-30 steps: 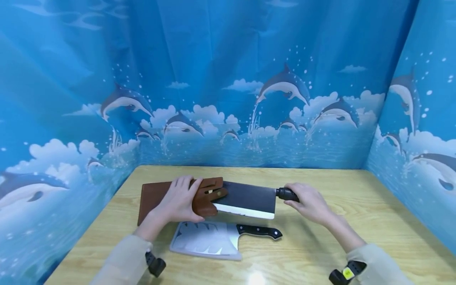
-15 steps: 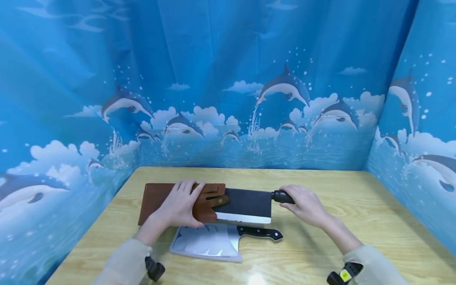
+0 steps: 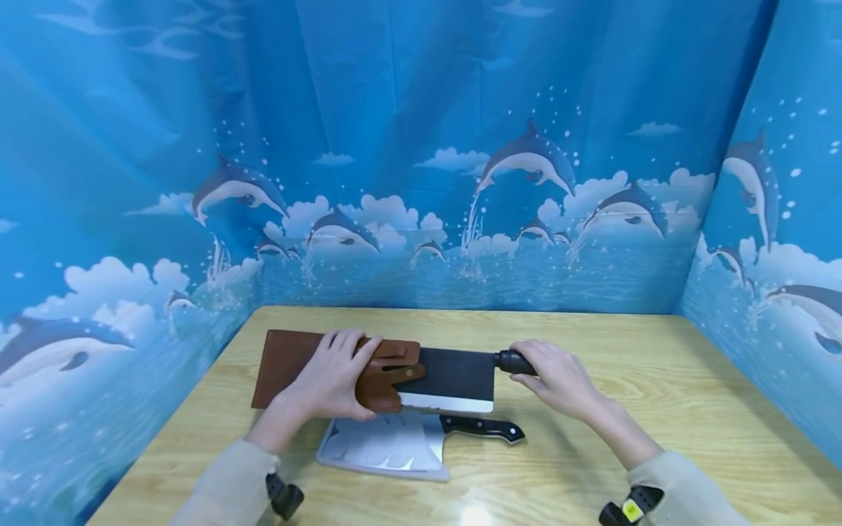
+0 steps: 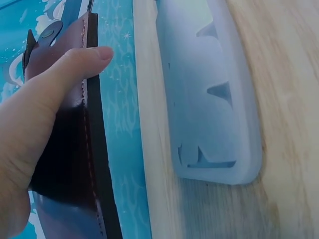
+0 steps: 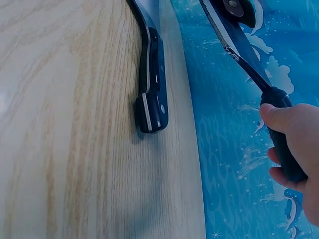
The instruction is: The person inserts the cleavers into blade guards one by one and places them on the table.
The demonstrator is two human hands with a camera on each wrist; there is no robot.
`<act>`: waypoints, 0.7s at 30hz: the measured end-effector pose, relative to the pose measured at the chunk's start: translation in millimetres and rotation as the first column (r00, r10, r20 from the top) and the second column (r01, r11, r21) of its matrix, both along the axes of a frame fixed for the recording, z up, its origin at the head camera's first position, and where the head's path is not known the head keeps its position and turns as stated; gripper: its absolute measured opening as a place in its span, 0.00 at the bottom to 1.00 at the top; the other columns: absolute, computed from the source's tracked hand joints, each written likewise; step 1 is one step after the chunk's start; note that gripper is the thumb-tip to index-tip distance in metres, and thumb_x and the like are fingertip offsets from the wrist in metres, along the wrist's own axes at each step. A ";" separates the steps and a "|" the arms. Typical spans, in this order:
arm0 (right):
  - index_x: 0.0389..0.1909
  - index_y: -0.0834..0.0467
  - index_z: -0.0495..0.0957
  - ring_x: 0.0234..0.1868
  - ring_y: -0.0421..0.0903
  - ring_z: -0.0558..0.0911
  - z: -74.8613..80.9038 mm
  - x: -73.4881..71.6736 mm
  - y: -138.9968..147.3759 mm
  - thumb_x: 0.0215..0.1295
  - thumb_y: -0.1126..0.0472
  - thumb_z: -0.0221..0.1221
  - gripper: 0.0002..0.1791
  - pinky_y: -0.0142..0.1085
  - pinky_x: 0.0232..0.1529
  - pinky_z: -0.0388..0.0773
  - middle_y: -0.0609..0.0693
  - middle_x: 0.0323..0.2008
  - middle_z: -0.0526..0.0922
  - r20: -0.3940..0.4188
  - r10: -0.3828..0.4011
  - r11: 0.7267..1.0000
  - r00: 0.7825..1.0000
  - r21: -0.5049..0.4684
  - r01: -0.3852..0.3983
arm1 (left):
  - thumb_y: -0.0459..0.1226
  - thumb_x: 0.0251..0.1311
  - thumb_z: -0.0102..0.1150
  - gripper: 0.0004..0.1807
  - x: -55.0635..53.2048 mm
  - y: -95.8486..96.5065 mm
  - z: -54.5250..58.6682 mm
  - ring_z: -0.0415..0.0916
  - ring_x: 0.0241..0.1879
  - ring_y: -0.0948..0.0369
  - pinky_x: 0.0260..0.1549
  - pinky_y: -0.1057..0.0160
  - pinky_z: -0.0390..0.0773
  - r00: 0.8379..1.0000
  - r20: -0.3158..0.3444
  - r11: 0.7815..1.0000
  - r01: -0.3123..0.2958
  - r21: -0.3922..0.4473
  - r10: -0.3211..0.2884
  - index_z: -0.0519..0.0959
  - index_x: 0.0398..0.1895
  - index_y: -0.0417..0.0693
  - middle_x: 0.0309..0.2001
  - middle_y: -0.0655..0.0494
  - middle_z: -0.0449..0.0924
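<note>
My left hand (image 3: 331, 372) grips a brown leather sheath (image 3: 287, 358) with red stitching, its thumb along the near edge. Partly inside the sheath is a cleaver with a dark blade (image 3: 458, 371) and a bright cutting edge facing me. The cleaver's black handle (image 5: 286, 144) is held in my right hand (image 3: 559, 380), with fingers wrapped round it. Both sheath and cleaver are raised above the table. The snap strap (image 3: 408, 373) at the sheath's mouth lies over the blade. The part of the blade within the sheath is hidden.
A second cleaver with a black riveted handle (image 3: 483, 427) lies on the wooden table (image 3: 559, 482), nearer to me. A whitish translucent cover (image 4: 214, 99) encloses its blade. A blue dolphin-print curtain (image 3: 395, 183) hangs behind the table and at both sides.
My right hand has moved left, and the cleaver has slid further into the sheath. Less of the dark blade shows. The sheath has shifted and tilted slightly; the second cleaver stays put.
</note>
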State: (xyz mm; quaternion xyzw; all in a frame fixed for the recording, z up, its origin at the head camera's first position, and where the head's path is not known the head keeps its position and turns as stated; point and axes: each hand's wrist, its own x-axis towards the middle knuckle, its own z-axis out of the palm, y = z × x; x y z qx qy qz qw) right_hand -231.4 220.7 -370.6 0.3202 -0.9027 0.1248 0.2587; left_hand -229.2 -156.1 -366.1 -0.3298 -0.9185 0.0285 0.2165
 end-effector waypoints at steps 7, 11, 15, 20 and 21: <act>0.48 0.60 0.76 0.38 0.52 0.81 2.0 2.1 -5.1 0.50 0.57 0.69 0.24 0.45 0.32 0.78 0.54 0.40 0.82 -0.050 0.029 1.000 0.998 0.013 -0.028 | 0.70 0.24 0.67 0.64 -1.6 3.9 2.5 0.64 0.54 0.49 0.54 0.42 0.63 1.000 0.022 1.000 0.022 -0.002 -0.022 0.60 0.68 0.46 0.56 0.44 0.65; 0.48 0.60 0.76 0.38 0.51 0.82 2.9 3.0 -9.7 0.50 0.56 0.69 0.24 0.44 0.32 0.79 0.54 0.40 0.82 -0.058 0.043 0.999 0.997 0.020 -0.042 | 0.70 0.25 0.67 0.64 -1.3 11.0 3.1 0.64 0.55 0.49 0.55 0.42 0.64 0.999 0.033 0.999 0.040 -0.009 -0.040 0.60 0.68 0.46 0.57 0.44 0.65; 0.48 0.60 0.76 0.38 0.51 0.82 3.3 3.1 -14.6 0.50 0.56 0.69 0.24 0.43 0.32 0.79 0.54 0.40 0.82 -0.068 0.054 0.998 0.996 0.024 -0.053 | 0.70 0.24 0.67 0.64 -0.2 16.8 4.5 0.64 0.55 0.49 0.55 0.42 0.63 0.998 0.025 0.999 0.051 -0.014 -0.051 0.60 0.68 0.46 0.57 0.44 0.66; 0.48 0.59 0.76 0.36 0.49 0.82 3.8 3.6 -17.9 0.51 0.56 0.69 0.24 0.42 0.30 0.79 0.53 0.40 0.82 -0.072 0.048 0.999 0.996 0.027 -0.046 | 0.70 0.24 0.66 0.64 1.1 20.1 5.3 0.64 0.55 0.49 0.54 0.42 0.64 0.999 0.019 0.999 0.038 -0.025 -0.037 0.59 0.68 0.47 0.57 0.44 0.66; 0.48 0.59 0.76 0.36 0.49 0.82 4.1 3.6 -18.2 0.51 0.55 0.69 0.24 0.42 0.30 0.79 0.53 0.39 0.82 -0.073 0.047 0.999 0.996 0.026 -0.045 | 0.70 0.24 0.66 0.65 1.2 20.4 5.1 0.64 0.55 0.49 0.54 0.42 0.64 0.999 0.019 0.999 0.034 -0.025 -0.033 0.59 0.68 0.47 0.57 0.44 0.66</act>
